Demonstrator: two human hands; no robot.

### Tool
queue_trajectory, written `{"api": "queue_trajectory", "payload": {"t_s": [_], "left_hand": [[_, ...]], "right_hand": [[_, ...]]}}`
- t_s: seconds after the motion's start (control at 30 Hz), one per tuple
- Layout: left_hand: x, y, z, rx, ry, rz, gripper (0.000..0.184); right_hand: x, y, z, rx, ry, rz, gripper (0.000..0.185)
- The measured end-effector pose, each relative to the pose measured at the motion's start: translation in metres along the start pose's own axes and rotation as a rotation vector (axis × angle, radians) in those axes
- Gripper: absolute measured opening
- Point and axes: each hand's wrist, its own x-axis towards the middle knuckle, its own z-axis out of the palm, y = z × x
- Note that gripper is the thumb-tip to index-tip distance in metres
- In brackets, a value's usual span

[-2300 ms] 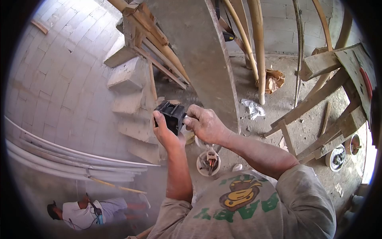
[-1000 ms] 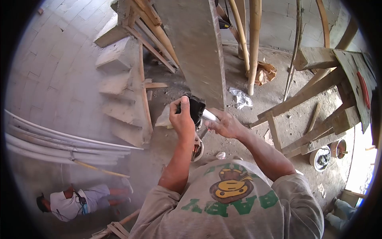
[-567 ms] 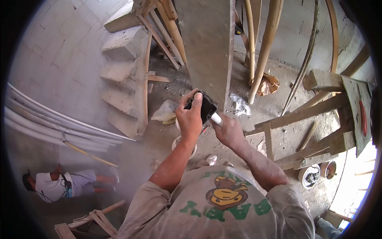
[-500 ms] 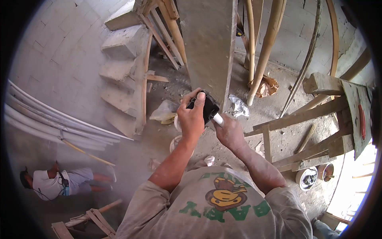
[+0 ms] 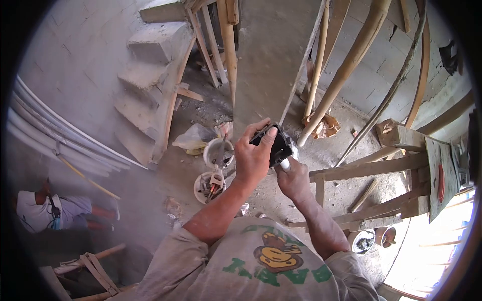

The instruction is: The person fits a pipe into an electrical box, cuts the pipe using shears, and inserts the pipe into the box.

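Left hand (image 5: 252, 158) is curled around a black electrical box (image 5: 280, 145), pretty much mid-view. Right hand (image 5: 293, 180) is wrapped around a white pipe (image 5: 285, 164) at the box's five o'clock, tool bucket (image 5: 196, 187) at eight.

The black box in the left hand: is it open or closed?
Open: the black box in the left hand shows a dark hollow inside its rim, with no lid visible.

We hold a tilted black box (image 5: 279, 149), its hollow inside showing, a white pipe (image 5: 285, 164) at its lower edge
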Motion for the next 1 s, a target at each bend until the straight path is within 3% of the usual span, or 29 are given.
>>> {"api": "queue_trajectory", "payload": {"t_s": [0.17,0.33,0.43,0.53,0.67,0.7,0.87,1.0], "left_hand": [[0.006,0.002,0.005,-0.083,-0.059,-0.129,0.040],[-0.002,0.012,0.006,0.025,-0.056,0.055,0.040],[-0.004,0.017,0.005,-0.026,-0.113,0.031,0.041],[-0.004,0.018,-0.002,-0.053,-0.140,0.058,0.042],[-0.009,0.007,-0.013,-0.072,-0.157,0.068,0.044],[-0.009,0.002,-0.015,-0.084,-0.147,0.094,0.044],[-0.011,-0.007,-0.021,-0.138,-0.173,0.169,0.044],[-0.012,-0.012,-0.014,-0.287,-0.163,0.037,0.041]], "right_hand": [[-0.003,0.003,0.006,-0.150,0.098,0.084,0.015],[-0.006,-0.005,-0.012,0.065,0.079,0.013,0.015],[-0.006,-0.017,-0.032,0.189,-0.113,0.149,0.018],[0.010,-0.021,-0.055,0.352,-0.527,0.323,0.019],[0.004,-0.015,-0.029,0.344,-0.297,0.017,0.016],[0.004,-0.012,-0.025,0.225,-0.234,-0.186,0.015],[0.002,-0.018,-0.022,0.290,-0.263,0.010,0.011],[0.003,-0.021,-0.032,0.223,-0.335,0.077,0.012]]}}
